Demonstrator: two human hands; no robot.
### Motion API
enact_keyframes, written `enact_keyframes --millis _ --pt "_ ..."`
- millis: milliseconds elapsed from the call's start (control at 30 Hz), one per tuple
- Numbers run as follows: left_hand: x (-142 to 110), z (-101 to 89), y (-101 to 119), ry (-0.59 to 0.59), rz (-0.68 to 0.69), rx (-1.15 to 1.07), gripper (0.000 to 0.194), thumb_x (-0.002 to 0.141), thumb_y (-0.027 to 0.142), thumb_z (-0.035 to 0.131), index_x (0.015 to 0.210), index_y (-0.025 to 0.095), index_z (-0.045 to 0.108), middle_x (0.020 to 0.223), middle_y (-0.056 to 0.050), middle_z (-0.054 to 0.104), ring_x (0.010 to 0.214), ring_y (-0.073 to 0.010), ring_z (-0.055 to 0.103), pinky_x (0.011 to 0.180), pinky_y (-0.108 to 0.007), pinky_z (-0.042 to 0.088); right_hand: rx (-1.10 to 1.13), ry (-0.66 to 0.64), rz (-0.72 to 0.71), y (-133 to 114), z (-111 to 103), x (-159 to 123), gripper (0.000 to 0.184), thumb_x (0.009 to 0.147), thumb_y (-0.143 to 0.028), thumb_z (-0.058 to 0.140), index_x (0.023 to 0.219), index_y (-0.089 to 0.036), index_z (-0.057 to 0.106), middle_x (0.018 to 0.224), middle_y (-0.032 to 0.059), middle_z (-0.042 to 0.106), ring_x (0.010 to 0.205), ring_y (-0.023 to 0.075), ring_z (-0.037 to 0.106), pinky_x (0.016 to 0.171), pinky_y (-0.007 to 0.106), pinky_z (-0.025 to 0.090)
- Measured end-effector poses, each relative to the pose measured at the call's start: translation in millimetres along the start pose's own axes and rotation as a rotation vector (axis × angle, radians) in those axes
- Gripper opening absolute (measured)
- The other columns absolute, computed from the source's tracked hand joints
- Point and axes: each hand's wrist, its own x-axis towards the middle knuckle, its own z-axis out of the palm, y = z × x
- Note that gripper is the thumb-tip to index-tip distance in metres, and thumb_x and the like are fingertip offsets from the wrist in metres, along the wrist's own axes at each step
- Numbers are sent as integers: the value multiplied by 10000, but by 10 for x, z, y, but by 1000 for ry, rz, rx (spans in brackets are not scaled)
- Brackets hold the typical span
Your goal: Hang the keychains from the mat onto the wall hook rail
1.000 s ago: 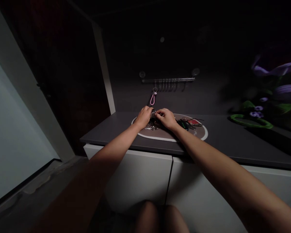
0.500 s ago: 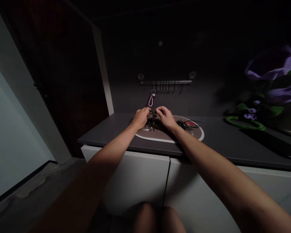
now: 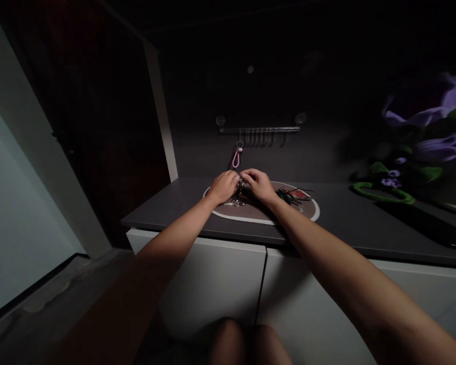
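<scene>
Over the left part of an oval brown mat with a white rim (image 3: 247,219), my left hand (image 3: 224,186) and my right hand (image 3: 259,184) almost meet at the fingertips. Both have their fingers closed on a small bunch of keys (image 3: 240,185), mostly hidden between them. Some silvery loose keys (image 3: 234,204) lie on the mat just below my left hand. To the right of my right hand rests a pile of keys and key rings with a red tag (image 3: 298,194) and a dark cord.
A clear hook rail (image 3: 260,130) is fixed to the dark back wall, with a pink loop keychain (image 3: 236,158) hanging at its left. Purple flowers (image 3: 441,149) and a green ring (image 3: 383,193) stand at the right on the grey countertop (image 3: 163,205). White cabinet doors (image 3: 216,274) lie below.
My hands have drawn closer together, and the fingertips of my right hand have shifted left toward my left hand. The keys between them are more covered.
</scene>
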Motion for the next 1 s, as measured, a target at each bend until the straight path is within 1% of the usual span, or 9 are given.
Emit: enact_keyframes --millis 167,367,500,633,800,1000 --pt "6 51 -28 46 -65 -81 243 879 240 296 815 169 520 815 -54 571 809 -157 508 748 -277 385 68 18 61 22 17 1 237 696 -363 581 811 -155 595 788 33 611 727 130 531 708 272 415" --pt "25 63 -55 116 -133 -186 199 866 220 328 781 168 499 779 -45 572 762 -146 508 720 -267 385 155 -47 203 23 41 -16 228 647 -352 615 745 -151 571 684 -5 560 630 100 483 635 247 397" --pt "34 64 -65 152 -158 -223 190 861 208 337 755 169 489 758 -37 570 748 -141 510 711 -262 383 230 -54 257 2 46 -31 241 617 -355 637 727 -154 562 657 -23 542 608 89 465 622 239 386" --pt "29 73 -61 146 -164 -204 202 868 222 326 765 167 491 762 -39 571 748 -143 509 706 -262 381 250 -43 253 -28 39 -45 261 613 -372 643 736 -157 564 670 -25 536 617 88 461 622 235 378" --pt "11 72 -48 123 -129 -142 242 882 258 288 808 165 499 798 -53 577 778 -152 512 717 -267 383 255 -15 238 -74 25 -49 266 625 -392 633 740 -166 552 663 -33 523 622 89 462 627 229 382" --pt "-5 67 -41 111 -101 -89 293 893 244 229 811 169 501 805 -60 577 790 -154 519 740 -276 383 268 14 228 -96 23 -33 273 641 -415 619 736 -177 526 670 -35 504 626 88 462 636 226 398"
